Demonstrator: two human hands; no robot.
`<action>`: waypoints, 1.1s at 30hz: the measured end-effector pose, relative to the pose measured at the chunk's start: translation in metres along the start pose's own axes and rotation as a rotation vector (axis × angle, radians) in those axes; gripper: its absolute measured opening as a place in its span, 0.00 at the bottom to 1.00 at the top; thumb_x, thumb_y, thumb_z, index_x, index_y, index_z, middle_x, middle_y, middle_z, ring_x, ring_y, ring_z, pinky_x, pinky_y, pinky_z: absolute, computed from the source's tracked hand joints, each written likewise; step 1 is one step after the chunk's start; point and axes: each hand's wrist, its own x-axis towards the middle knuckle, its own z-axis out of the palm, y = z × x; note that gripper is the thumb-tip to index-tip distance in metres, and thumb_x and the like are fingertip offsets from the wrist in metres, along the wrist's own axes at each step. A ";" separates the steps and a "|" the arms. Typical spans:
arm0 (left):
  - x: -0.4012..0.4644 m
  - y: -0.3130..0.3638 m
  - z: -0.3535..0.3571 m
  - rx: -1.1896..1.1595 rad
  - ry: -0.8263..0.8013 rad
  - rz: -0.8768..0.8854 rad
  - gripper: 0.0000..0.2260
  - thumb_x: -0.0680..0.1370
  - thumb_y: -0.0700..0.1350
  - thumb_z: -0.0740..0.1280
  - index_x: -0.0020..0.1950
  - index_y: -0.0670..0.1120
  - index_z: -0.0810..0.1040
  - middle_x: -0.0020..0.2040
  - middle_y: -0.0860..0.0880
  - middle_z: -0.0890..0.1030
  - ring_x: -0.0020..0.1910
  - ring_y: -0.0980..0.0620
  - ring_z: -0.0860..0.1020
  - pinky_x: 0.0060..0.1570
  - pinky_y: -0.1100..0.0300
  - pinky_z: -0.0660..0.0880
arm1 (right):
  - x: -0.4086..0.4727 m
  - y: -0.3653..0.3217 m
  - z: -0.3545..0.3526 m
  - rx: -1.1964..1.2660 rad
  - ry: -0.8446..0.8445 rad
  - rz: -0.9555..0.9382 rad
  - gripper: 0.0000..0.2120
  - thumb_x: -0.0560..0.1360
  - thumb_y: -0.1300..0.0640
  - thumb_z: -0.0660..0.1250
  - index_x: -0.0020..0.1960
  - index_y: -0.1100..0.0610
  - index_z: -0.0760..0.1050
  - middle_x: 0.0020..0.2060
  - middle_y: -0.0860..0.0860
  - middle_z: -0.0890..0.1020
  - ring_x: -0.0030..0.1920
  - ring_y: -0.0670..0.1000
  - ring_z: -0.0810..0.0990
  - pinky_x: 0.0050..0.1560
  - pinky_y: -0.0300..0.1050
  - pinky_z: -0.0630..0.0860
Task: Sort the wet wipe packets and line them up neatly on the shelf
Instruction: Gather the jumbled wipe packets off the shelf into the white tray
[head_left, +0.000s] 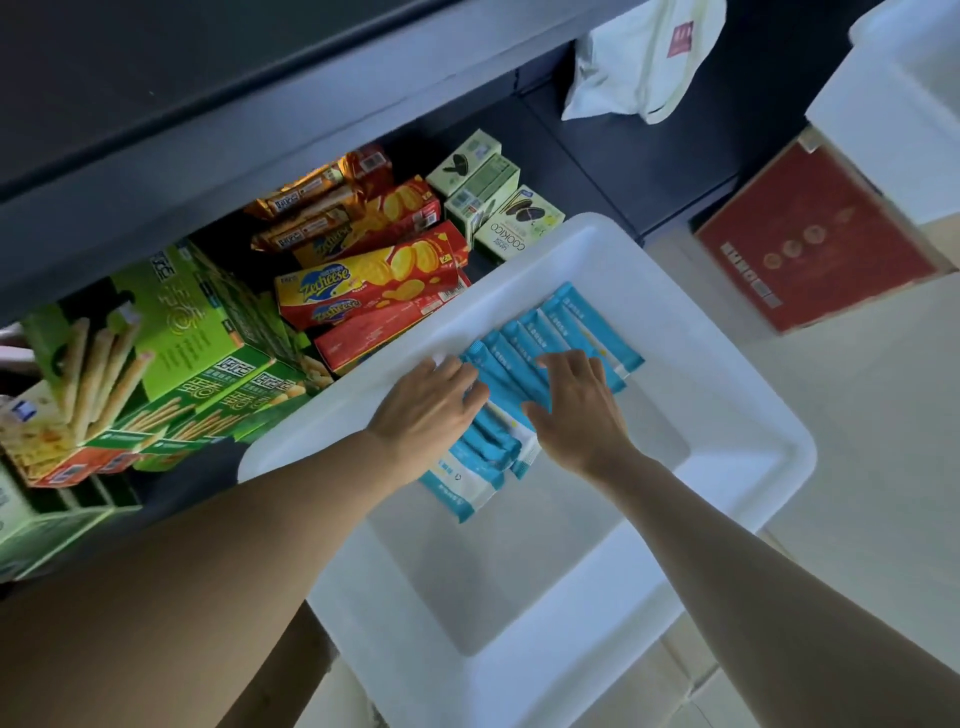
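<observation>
A tub (675, 332) sits in front of the shelf (597, 156), its far rim just beside the boxed goods. In the tub, a row of wet wipe packets (561, 332) stands side by side against the far-left wall. The left hand (426, 410) rests on the row's left end, the right hand (576, 410) on its right part. On the shelf, biscuit boxes (363, 291) lie behind the tub, stick-biscuit boxes (171, 343) to their left, cookie boxes (493, 202) to their right. A bag (639, 62) lies farther right on the shelf. A flat box (815, 244) lies on the floor right of the tub.

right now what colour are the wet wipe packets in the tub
Blue and white wet wipe packets, clearest in the head view.
</observation>
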 end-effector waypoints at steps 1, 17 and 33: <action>-0.002 -0.002 -0.005 -0.001 0.009 -0.006 0.24 0.73 0.37 0.67 0.67 0.40 0.67 0.63 0.41 0.71 0.60 0.42 0.71 0.57 0.51 0.70 | -0.003 -0.002 -0.005 -0.007 -0.004 -0.005 0.23 0.76 0.56 0.62 0.70 0.58 0.63 0.64 0.53 0.67 0.64 0.54 0.63 0.65 0.47 0.64; -0.138 -0.071 -0.272 -0.357 0.171 -0.357 0.13 0.78 0.48 0.63 0.62 0.49 0.70 0.59 0.50 0.76 0.59 0.47 0.75 0.49 0.54 0.73 | -0.087 -0.142 -0.252 -0.213 0.076 -0.247 0.22 0.78 0.53 0.63 0.71 0.54 0.65 0.68 0.51 0.68 0.69 0.54 0.64 0.67 0.49 0.66; -0.342 -0.117 -0.536 -0.329 0.611 -0.694 0.12 0.76 0.52 0.63 0.59 0.54 0.72 0.54 0.50 0.80 0.55 0.47 0.77 0.46 0.56 0.72 | -0.209 -0.335 -0.506 -0.222 0.412 -0.625 0.16 0.76 0.54 0.65 0.63 0.54 0.73 0.62 0.54 0.73 0.58 0.57 0.75 0.54 0.50 0.74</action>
